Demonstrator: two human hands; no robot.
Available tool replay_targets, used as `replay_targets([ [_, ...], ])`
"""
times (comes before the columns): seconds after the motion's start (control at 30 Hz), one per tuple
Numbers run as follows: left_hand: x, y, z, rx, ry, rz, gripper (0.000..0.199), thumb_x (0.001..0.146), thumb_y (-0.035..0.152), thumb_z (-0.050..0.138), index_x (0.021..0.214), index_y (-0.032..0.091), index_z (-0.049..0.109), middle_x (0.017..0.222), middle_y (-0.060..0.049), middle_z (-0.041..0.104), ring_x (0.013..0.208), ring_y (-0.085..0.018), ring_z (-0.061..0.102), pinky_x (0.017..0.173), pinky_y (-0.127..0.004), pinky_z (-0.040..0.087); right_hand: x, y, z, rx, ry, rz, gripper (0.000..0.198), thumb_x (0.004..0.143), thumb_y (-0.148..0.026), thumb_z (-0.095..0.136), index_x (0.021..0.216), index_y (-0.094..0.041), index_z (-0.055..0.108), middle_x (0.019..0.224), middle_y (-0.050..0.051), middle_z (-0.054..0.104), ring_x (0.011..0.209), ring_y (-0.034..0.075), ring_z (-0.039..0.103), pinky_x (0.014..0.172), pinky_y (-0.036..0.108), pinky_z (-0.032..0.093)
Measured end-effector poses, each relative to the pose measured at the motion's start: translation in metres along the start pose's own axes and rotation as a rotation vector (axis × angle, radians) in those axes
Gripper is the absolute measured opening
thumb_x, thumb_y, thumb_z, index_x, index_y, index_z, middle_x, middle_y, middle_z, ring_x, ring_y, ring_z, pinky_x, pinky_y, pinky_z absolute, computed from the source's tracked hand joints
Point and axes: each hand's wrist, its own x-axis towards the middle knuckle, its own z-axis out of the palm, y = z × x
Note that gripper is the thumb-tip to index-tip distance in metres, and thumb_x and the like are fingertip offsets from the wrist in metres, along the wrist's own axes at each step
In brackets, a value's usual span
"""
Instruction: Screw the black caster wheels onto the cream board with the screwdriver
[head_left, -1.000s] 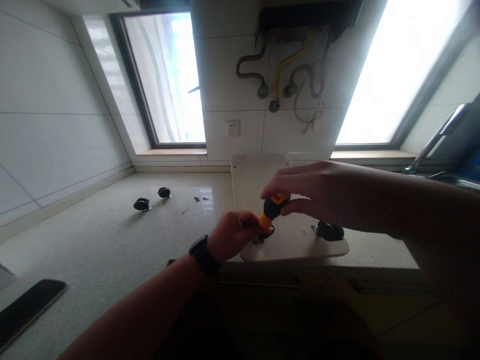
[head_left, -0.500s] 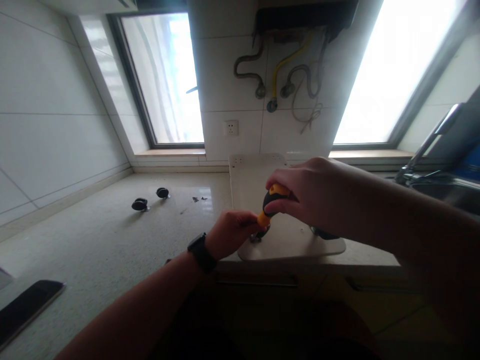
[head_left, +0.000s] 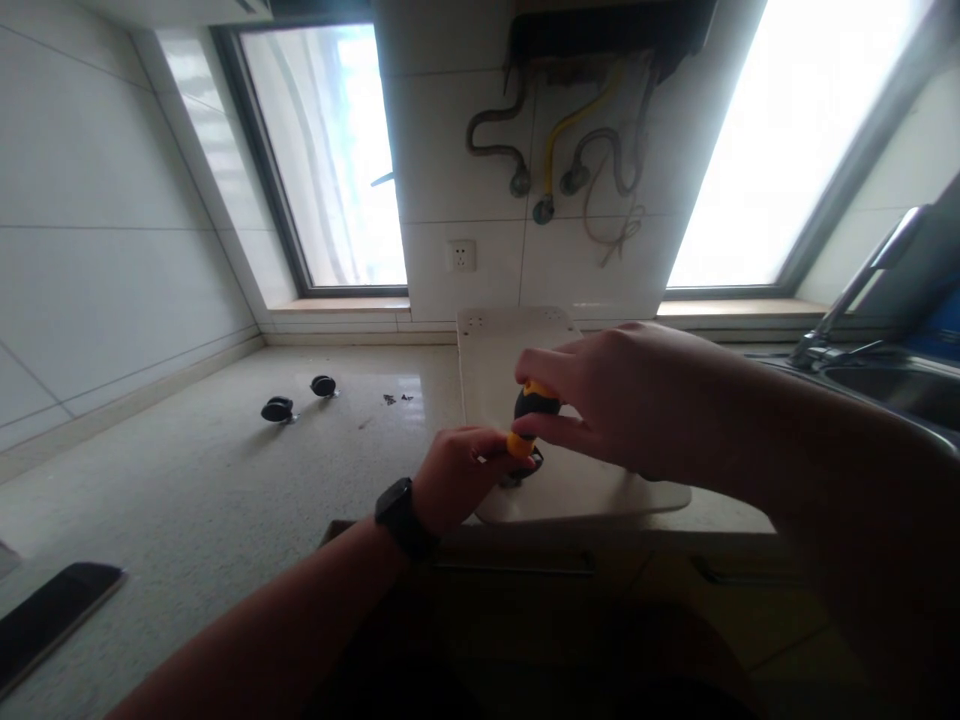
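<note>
My right hand (head_left: 600,390) is wrapped round the yellow and black handle of a screwdriver (head_left: 535,405), which stands tilted over a white board (head_left: 491,370). Lower down, the fingers of my left hand (head_left: 459,472) pinch the screwdriver near the bottom of its yellow part. Just beneath sits a black caster (head_left: 531,466) at the board's near left corner, partly covered by my fingers. The screwdriver's tip is hidden. Another dark part at the near right corner is mostly behind my right wrist. Holes show in the board's far corners.
Two loose black casters (head_left: 277,408) lie on the speckled counter (head_left: 217,500) at left, with several small dark screws (head_left: 397,399) nearer the board. A black phone-like slab (head_left: 56,612) rests at the lower left. A sink (head_left: 892,395) with a faucet (head_left: 855,290) is at right.
My right hand has shifted slightly left and its grip on the handle has turned. The screwdriver now stands more upright. My left hand stays by the caster.
</note>
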Motion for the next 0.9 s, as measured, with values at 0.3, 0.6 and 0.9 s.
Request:
replay_targets([
  [0.3,0.003,-0.001,-0.002,-0.013,0.009,-0.008,0.017,0.09,0.033,0.078,0.085,0.018,0.081,0.081,-0.004,0.079,0.071,-0.017,0.07,0.065,-0.027,0.052,0.02,-0.026,0.008,-0.131,0.042,0.276,0.041,0.095,-0.052,0.052,0.081,-0.018,0.069,0.059,0.005,0.06,0.051,0.015,0.045,0.053,0.03,0.02],
  [0.6,0.007,-0.006,-0.006,-0.018,-0.044,0.037,0.019,0.093,0.031,0.074,0.08,0.017,0.079,0.073,0.0,0.075,0.066,-0.013,0.065,0.062,-0.024,0.046,0.022,-0.051,0.005,-0.146,0.087,0.483,0.039,0.094,-0.046,0.054,0.076,-0.016,0.072,0.058,0.012,0.062,0.054,0.02,0.056,0.053,0.031,0.029],
  [0.9,0.007,-0.016,-0.012,-0.19,-0.063,-0.055,0.013,0.09,0.029,0.077,0.09,0.017,0.08,0.085,-0.003,0.078,0.079,-0.017,0.069,0.074,-0.029,0.054,0.033,-0.012,-0.005,-0.068,-0.051,-0.061,0.031,0.095,-0.05,0.058,0.104,-0.022,0.065,0.077,0.003,0.068,0.06,0.015,0.054,0.055,0.029,0.024],
])
